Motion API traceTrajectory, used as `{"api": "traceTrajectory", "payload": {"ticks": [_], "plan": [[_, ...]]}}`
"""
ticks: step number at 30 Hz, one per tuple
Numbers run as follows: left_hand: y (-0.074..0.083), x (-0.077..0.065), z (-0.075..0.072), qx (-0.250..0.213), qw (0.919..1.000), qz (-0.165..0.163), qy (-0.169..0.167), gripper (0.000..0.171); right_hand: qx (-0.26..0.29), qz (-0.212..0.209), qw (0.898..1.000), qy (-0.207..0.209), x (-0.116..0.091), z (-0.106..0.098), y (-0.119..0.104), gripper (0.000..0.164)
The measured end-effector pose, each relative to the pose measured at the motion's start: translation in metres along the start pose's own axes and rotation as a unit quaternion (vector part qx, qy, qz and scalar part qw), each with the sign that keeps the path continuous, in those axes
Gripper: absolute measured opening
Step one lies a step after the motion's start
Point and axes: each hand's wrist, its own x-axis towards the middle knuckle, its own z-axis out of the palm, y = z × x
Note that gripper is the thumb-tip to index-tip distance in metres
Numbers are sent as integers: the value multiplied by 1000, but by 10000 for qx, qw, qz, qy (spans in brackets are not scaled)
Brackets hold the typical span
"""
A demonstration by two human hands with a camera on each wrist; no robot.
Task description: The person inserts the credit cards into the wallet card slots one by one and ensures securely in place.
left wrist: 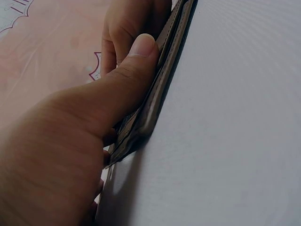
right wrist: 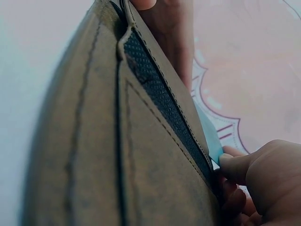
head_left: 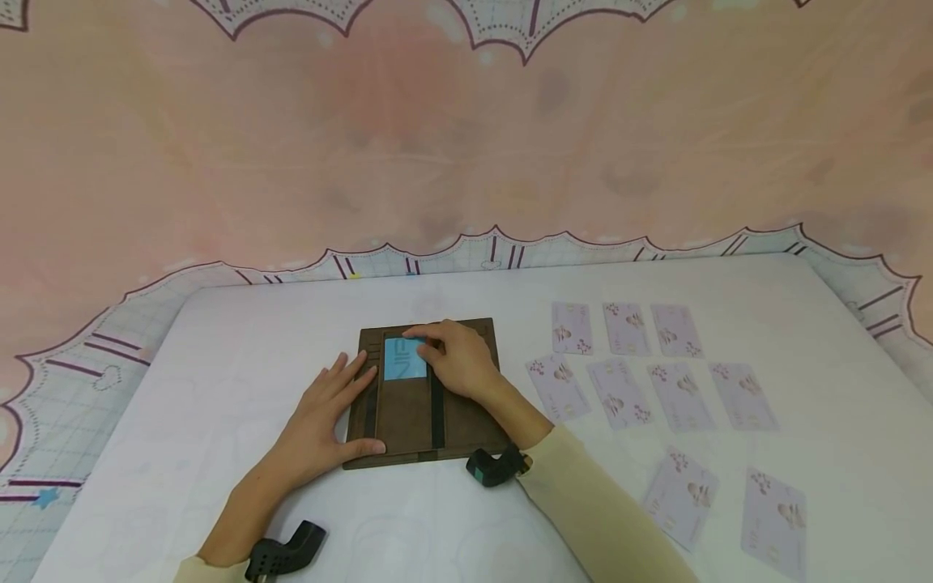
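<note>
A brown wallet (head_left: 404, 417) lies spread open on the white table, with dark strips on its inside. A light blue card (head_left: 399, 359) sits partly in its upper left section. My right hand (head_left: 461, 360) pinches the card's upper right part; in the right wrist view the thumb presses on the blue card (right wrist: 211, 136) where it sticks out of the wallet (right wrist: 155, 165). My left hand (head_left: 317, 425) rests on the wallet's left side with fingers spread and the thumb at the near edge. The left wrist view has that left hand's thumb (left wrist: 129, 70) lying along the wallet edge.
Several pale cards (head_left: 625, 329) with small printed figures lie in loose rows to the right of the wallet. Two of them, such as the near-right card (head_left: 774, 518), lie closer to the front. A patterned cloth (head_left: 437, 162) stands behind the table.
</note>
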Motion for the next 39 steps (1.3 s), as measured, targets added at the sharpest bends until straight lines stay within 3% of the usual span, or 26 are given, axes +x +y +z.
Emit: {"api": "traceTrajectory", "payload": {"ticks": [39], "plan": [[2, 0, -1, -25, 9999, -83, -74, 93, 5, -238, 9994, -268, -1, 0, 4, 23]]}}
